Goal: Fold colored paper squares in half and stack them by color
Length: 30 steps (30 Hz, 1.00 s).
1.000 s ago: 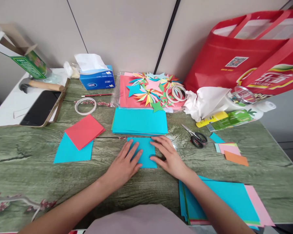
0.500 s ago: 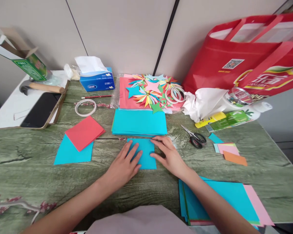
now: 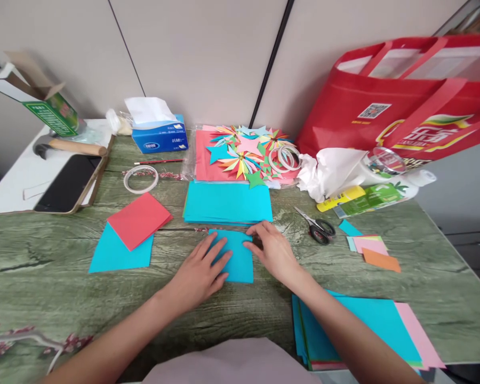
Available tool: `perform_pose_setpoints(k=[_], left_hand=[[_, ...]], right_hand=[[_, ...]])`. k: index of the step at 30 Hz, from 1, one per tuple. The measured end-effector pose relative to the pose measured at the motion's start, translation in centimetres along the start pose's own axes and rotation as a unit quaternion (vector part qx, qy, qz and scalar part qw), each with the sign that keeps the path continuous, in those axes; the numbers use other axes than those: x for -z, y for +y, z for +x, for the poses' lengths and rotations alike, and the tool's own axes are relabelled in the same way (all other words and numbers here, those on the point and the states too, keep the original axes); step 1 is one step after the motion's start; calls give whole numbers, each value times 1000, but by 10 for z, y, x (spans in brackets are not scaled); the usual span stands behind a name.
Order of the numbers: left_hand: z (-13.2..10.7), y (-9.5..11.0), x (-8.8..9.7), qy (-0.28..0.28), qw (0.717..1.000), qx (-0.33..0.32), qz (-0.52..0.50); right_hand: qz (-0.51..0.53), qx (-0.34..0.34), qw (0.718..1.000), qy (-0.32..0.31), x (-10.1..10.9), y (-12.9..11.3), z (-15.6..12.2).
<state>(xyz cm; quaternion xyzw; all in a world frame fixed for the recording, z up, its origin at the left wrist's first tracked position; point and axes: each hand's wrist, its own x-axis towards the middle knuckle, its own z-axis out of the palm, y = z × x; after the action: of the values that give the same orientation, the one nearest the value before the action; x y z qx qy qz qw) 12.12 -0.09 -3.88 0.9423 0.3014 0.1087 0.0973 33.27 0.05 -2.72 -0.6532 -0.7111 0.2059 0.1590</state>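
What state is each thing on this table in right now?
Blue paper: flat, pressed by both hands
Left hand: open, palm down on paper
Right hand: open, fingertips at paper's edge
Scissors: closed, lying flat
Tissue box: open, tissue sticking out
Red bag: open-topped

Covered, cropped or unreadable from where I sit.
My left hand (image 3: 200, 273) lies flat over the near left part of the folded blue sheet (image 3: 238, 261), so I cannot see its folds there. My right hand (image 3: 275, 255) covers the sheet's right edge, and I cannot tell whether those fingers pinch it or only press. My right forearm hides a strip of the paper stack (image 3: 378, 325), whose near corner the lower edge cuts off. The red bag (image 3: 384, 106) runs out at the right edge, its print too small to read, like the tissue box (image 3: 160, 140) label.
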Motion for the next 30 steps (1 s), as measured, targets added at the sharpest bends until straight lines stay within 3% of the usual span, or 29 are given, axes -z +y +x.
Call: perform_pose_setpoints(k=[7,10,12,16,18,22,24,27,30], left_hand=[[-2,-9,1,14,998,-2,-54],[-1,-10,2,69,990,20,-119],[2,-8,6,127,973,80,-176],[13,2,20,214,889,261,-310],[18,6,28,195,831,310,-419],[21,10,37,142,677,336,-639],[20,13,39,150,624,319,-698],[19,19,38,145,592,302,-734],[19,23,34,142,599,295,-730]], right_hand=[[136,-26,990,19,-7,-1,4],[261,-28,965,14,-9,4,7],[345,-36,938,0,-8,5,8],[418,-20,908,8,3,-4,3],[422,0,906,19,9,-11,-3],[428,40,902,42,13,-18,-13],[430,55,899,62,12,-16,-17],[441,70,890,87,8,-11,-20],[457,79,881,96,4,-7,-21]])
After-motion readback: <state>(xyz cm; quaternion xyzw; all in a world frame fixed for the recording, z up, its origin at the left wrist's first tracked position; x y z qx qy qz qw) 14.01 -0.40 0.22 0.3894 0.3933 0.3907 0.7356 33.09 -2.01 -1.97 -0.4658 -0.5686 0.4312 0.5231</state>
